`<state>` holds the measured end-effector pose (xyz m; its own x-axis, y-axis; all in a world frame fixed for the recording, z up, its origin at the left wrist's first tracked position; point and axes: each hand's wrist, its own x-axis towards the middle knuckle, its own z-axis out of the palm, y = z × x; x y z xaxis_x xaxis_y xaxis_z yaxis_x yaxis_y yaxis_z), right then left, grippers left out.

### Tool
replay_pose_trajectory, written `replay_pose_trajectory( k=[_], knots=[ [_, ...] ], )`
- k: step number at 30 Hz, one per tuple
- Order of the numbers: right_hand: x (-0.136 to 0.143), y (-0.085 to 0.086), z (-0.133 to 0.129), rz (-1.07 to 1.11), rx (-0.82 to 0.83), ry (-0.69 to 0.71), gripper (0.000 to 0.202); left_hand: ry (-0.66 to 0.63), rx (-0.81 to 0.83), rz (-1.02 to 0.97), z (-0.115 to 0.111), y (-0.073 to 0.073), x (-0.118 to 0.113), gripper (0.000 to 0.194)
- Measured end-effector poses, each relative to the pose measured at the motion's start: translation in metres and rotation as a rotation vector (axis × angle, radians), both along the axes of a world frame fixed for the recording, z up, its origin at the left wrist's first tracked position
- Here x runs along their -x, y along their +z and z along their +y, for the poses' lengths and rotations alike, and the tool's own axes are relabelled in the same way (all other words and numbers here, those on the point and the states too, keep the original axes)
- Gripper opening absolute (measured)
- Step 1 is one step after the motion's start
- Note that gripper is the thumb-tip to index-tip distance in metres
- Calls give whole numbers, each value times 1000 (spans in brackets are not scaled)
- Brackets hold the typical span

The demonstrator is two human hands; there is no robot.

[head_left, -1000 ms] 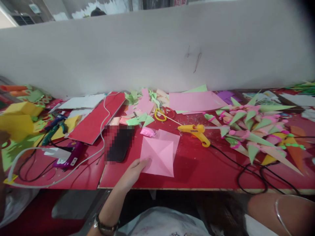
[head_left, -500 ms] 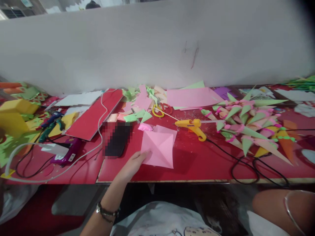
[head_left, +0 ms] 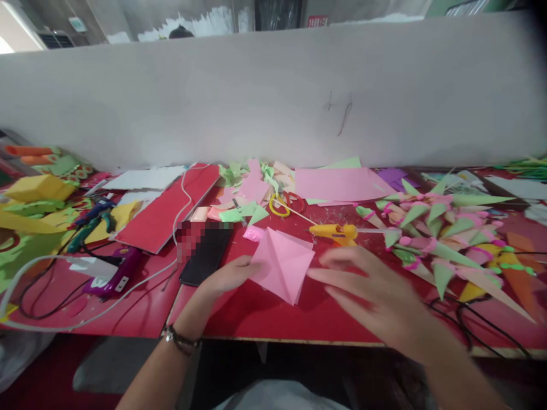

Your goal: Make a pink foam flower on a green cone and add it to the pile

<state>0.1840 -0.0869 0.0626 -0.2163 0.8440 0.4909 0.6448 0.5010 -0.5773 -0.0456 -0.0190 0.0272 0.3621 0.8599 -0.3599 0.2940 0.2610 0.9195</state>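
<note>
The left hand (head_left: 228,275) pinches the near left edge of a creased pink paper square (head_left: 282,263), fingers closed on it, lifting that side so the sheet stands tilted off the red table (head_left: 265,316). The right hand (head_left: 376,296) hovers just to the right of the paper, open with fingers spread and pointing toward the sheet; it is blurred, and whether its fingertips touch the paper cannot be told. Just left of the left hand lies a black phone (head_left: 205,254), partly pixelated. Beyond the right hand, farther from the person, a yellow glue gun (head_left: 335,232) lies on its side, its black cord (head_left: 465,324) looping off to the right. Behind the paper sit yellow-handled scissors (head_left: 280,205) among green and pink scraps, and a large pink sheet (head_left: 342,183) lies against the grey partition. Farther right is a heap of green and pink paper cones (head_left: 440,228). Well to the left lies a purple glue gun (head_left: 113,273).
</note>
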Motion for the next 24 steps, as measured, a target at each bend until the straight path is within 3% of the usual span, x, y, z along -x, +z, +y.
replay_pose_trajectory(
  k=[4, 7, 9, 13, 15, 18, 20, 24],
  knots=[
    [8, -22, 22, -248, 117, 86, 51, -172, 23, 3, 25, 4, 1, 17],
    [11, -36, 37, -96, 210, 126, 32, -181, 61, -76, 39, 3, 3, 15],
    [15, -39, 46, 50, 223, 90, 17, -174, 67, -221, 44, -1, 6, 25],
    [26, -39, 59, 319, 200, -79, 26, -215, -11, -462, 40, -12, 8, 66],
    [32, -41, 62, 446, 277, -95, 27, -125, -107, -468, 36, -17, 4, 73],
    [37, -46, 62, 553, 405, -21, 25, 100, -219, -358, 31, -20, -7, 52],
    [37, -48, 60, 581, 442, 9, 23, 151, -209, -368, 29, -20, -14, 36],
    [35, -45, 57, 600, 449, -6, 24, 285, -72, -554, 28, -25, -26, 28]
  ],
)
